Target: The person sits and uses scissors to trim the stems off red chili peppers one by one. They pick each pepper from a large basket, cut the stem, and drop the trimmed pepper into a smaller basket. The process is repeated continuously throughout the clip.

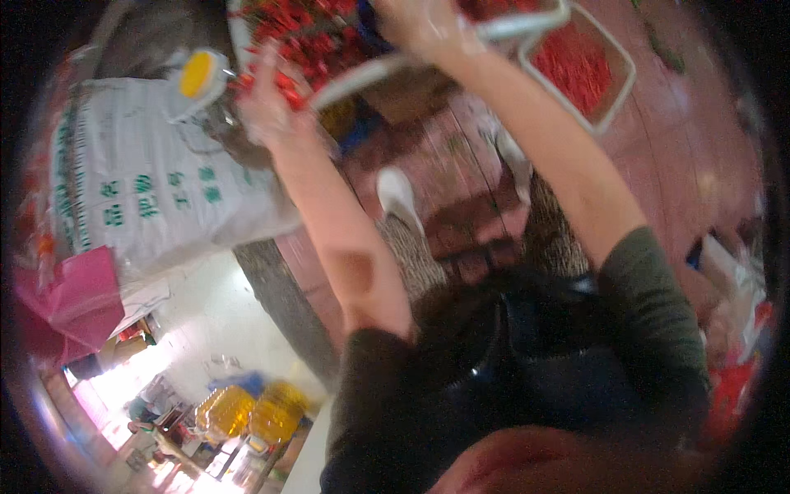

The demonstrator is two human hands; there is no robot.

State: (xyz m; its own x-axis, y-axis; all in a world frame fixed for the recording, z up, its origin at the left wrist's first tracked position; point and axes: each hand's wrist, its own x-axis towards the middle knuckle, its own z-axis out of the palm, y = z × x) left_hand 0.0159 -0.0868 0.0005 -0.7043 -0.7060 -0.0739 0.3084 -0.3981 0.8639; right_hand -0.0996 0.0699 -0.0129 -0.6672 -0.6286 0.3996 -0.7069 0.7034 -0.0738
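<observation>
Both hands are near the top, blurred, seemingly in clear thin gloves. My left hand is at the near edge of a white-rimmed container, with some red chili peppers at its fingers; whether it grips them is unclear. More red peppers with green bits fill this container. My right hand is above the container's right part, beside a dark blue object; the blur hides whether it holds that. A clear container with a yellow lid stands left of my left hand.
White woven sacks with green writing lie at the left, a pink sheet below them. A white-rimmed basket of red pieces is on the reddish floor at the right. Yellow oil jugs stand at the lower left. Bags lie at the far right.
</observation>
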